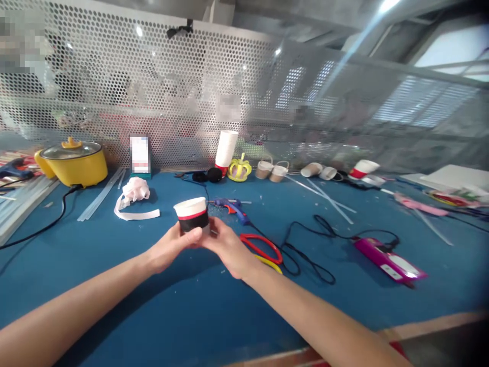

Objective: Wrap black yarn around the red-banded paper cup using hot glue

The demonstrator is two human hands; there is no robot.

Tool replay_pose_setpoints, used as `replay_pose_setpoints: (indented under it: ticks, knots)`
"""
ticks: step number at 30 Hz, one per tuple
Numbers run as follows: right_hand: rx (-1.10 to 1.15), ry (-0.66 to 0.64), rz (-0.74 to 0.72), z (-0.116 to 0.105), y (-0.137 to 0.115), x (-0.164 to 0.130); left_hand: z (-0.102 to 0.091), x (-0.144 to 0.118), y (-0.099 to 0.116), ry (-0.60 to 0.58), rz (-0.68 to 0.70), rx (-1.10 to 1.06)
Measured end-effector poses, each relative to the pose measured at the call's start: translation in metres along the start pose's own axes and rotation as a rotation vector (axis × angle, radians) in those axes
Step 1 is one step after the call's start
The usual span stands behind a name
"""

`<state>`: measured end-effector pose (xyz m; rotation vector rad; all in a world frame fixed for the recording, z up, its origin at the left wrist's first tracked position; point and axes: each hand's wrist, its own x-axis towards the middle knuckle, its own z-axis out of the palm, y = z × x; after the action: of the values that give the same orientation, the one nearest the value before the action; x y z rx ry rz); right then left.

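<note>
Between my two hands is a white paper cup [192,210] with a black band and a thin red stripe around it, held above the blue table. My left hand [170,250] grips its left side, thumb across the front. From the right, my right hand [225,244] closes on the cup's lower side; part of its fingers is hidden behind the cup. Just beyond lies a blue glue gun [239,210] with an orange trigger. Red [263,245] and yellow loops, perhaps pipe cleaners or handles, lie beside my right wrist.
A yellow electric pot [82,165] stands at the left near clear glue sticks [101,196]. White ribbon [135,191] lies crumpled behind my left hand. Stacked paper cups [226,148] and small baskets [278,172] line the perforated screen. A purple power strip [389,260] with black cable sits right.
</note>
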<state>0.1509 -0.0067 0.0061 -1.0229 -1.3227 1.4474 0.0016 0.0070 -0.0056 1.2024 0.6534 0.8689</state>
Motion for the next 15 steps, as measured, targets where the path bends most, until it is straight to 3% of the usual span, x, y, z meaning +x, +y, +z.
replay_pose_setpoints:
  ticks: [3,6,10,12,15]
  knots:
    - [-0.341,-0.086,-0.07,0.0,0.0,-0.002,0.003,-0.001,-0.004,0.083,-0.036,-0.08]
    - [-0.743,-0.117,-0.082,-0.017,-0.011,-0.011,-0.004,0.0,0.0,0.152,-0.071,-0.018]
    - [-1.323,0.098,0.026,-0.056,-0.021,-0.032,-0.016,0.004,0.012,0.145,-0.088,0.047]
    - [-1.526,0.062,0.129,-0.07,-0.019,-0.041,-0.021,0.006,0.018,0.159,-0.085,0.038]
    - [-1.653,-0.01,0.171,-0.076,-0.011,-0.044,-0.026,0.008,0.024,0.161,-0.081,0.056]
